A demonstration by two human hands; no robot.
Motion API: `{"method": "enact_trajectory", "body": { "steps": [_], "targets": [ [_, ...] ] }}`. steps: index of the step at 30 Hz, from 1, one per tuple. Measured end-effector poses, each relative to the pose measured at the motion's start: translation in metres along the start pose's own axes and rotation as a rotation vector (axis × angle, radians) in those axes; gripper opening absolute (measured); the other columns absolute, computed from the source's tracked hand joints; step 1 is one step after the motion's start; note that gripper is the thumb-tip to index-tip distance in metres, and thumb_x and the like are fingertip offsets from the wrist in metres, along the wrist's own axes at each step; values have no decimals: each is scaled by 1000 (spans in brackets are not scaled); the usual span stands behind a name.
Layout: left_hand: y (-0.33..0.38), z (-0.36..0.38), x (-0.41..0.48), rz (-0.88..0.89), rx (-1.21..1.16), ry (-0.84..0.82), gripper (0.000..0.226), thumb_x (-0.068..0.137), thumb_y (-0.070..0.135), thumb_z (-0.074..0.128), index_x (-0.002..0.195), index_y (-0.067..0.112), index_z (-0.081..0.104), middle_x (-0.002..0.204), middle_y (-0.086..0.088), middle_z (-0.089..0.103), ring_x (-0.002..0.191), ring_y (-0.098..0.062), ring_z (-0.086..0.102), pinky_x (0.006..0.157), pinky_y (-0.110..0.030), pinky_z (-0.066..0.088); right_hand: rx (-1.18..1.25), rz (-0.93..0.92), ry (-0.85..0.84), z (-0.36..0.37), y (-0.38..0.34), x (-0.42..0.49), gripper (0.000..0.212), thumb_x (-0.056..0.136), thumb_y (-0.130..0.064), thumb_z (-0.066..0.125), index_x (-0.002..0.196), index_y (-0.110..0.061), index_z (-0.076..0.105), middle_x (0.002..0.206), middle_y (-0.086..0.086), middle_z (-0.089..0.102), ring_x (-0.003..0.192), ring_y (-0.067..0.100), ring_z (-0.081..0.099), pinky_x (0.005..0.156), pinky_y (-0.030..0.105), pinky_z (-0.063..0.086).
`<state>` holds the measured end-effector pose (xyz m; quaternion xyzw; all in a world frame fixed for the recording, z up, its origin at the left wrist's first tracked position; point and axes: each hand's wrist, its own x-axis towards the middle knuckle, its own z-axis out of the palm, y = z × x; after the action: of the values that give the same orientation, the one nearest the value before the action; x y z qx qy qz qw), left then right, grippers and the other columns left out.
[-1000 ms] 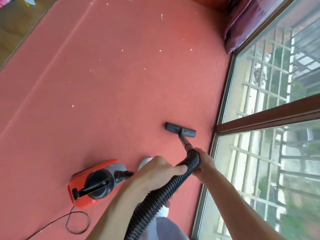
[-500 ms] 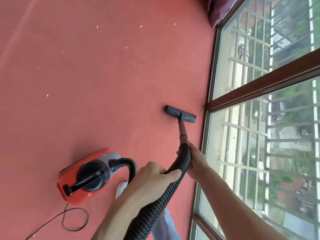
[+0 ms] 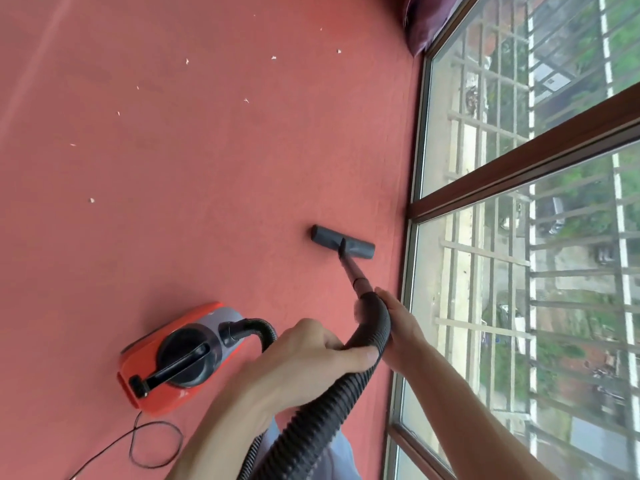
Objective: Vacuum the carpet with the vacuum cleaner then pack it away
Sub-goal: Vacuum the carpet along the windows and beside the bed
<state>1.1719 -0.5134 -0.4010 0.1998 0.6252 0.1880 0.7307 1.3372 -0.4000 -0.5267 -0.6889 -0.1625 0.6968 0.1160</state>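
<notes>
Left hand curls tight round the corrugated hose; right hand seemingly clasps its end, fingers mostly hidden; floor nozzle on the red carpet, near its right edge.

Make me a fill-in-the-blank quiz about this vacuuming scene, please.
1. The left hand and the right hand both grip the ribbed black ____.
2. The nozzle rests on the red ____ near the window.
3. The orange vacuum cleaner sits to the ____ of both hands.
Missing words: hose; carpet; left.
</notes>
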Motion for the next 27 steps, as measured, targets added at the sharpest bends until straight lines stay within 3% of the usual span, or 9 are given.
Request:
{"method": "enact_trajectory", "body": {
  "steps": [5, 8, 10, 13, 17, 20, 23, 27],
  "targets": [
    [-1, 28, 30, 27, -137, 198, 44, 81, 51, 70, 65, 10, 67, 59, 0, 64, 56, -20, 62, 67, -40, 58, -105, 29, 14, 8, -24, 32, 39, 92, -41, 58, 113, -8, 56, 79, 10, 62, 64, 18, 62, 57, 29, 48],
    [3, 37, 31, 60, -338, 190, 38, 83, 47, 72, 69, 12, 71, 62, -1, 67, 58, -20, 64, 70, -39, 60, -163, 44, -46, 18, -54, 34, 36, 88, -42, 64, 103, -10, 58, 73, 7, 60, 63, 17, 58, 59, 29, 48],
    [12, 37, 18, 92, -421, 160, 39, 82, 48, 73, 72, 11, 72, 65, -5, 68, 59, -23, 64, 75, -48, 61, -207, 45, -73, 18, -72, 24, 37, 83, -40, 70, 101, -9, 60, 73, 6, 59, 64, 17, 57, 64, 30, 49],
    [35, 32, -13, 114, -472, 168, 47, 82, 42, 76, 89, -4, 71, 77, -14, 68, 65, -26, 64, 75, -57, 61, -291, 77, -114, 24, -96, -5, 38, 83, -36, 69, 108, -9, 61, 73, 7, 56, 64, 19, 54, 69, 33, 48],
    [57, 20, -65, 92, -502, 201, 52, 82, 40, 78, 102, -7, 70, 92, -25, 73, 71, -31, 69, 68, -45, 63, -439, 131, -158, 45, -116, -65, 26, 86, -32, 63, 88, -6, 61, 70, 11, 56, 64, 22, 52, 65, 34, 46],
    [65, 21, -106, 108, -488, 207, 33, 87, 38, 73, 94, 6, 73, 83, -9, 73, 71, -20, 68, 57, -25, 54, -564, 132, -188, 67, -124, -110, 27, 90, -32, 57, 78, -7, 59, 52, 8, 52, 48, 19, 51, 48, 24, 46],
    [70, 16, -140, 156, -532, 218, 30, 89, 37, 71, 99, 9, 73, 87, -6, 71, 79, -19, 66, 72, -30, 52, -608, 122, -295, 99, -137, -145, 21, 89, -29, 57, 83, -9, 60, 45, 4, 51, 35, 13, 46, 39, 18, 41],
    [76, -5, -167, 244, -648, 331, 42, 87, 38, 73, 106, 1, 71, 88, -9, 74, 81, -24, 68, 87, -42, 50, -752, 72, -372, 160, -161, -178, 25, 85, -28, 62, 97, -6, 65, 68, 7, 55, 52, 15, 48, 53, 24, 40]
  ]
}}
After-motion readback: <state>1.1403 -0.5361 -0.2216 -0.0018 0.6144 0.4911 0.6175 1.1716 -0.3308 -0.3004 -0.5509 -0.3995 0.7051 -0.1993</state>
